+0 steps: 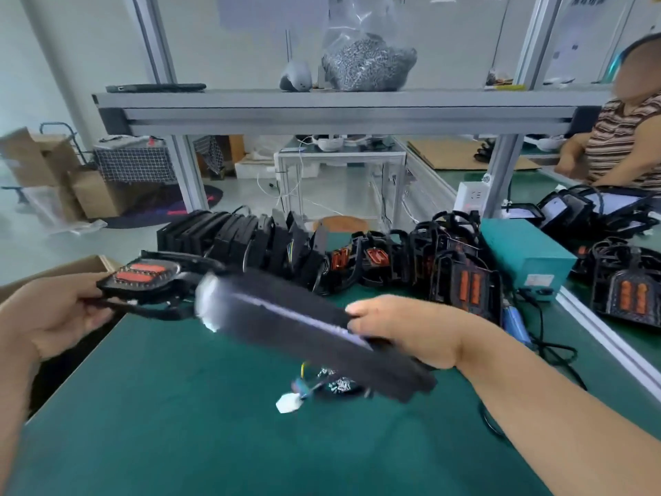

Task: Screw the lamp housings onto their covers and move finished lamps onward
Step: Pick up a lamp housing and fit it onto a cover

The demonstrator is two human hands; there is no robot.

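Fig.: assembly start, as judged. A lamp housing (143,275) is gripped by L hand (53,313) at mat's left edge. A blurred black cover (304,327) (prob.) is gripped by R hand (404,331) above the mat (179,406). Next: parts to be aligned, then screws (336,383) picked.

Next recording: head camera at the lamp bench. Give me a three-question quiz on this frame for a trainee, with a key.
1. True or false: the left hand holds nothing.
2. Fill in: the ___ hand grips the blurred black panel.
3. The loose screws lie: A) on the green mat; B) in the left hand; C) in the right hand.

Key
1. False: its fingers hold a lamp housing with orange parts.
2. Right.
3. A.
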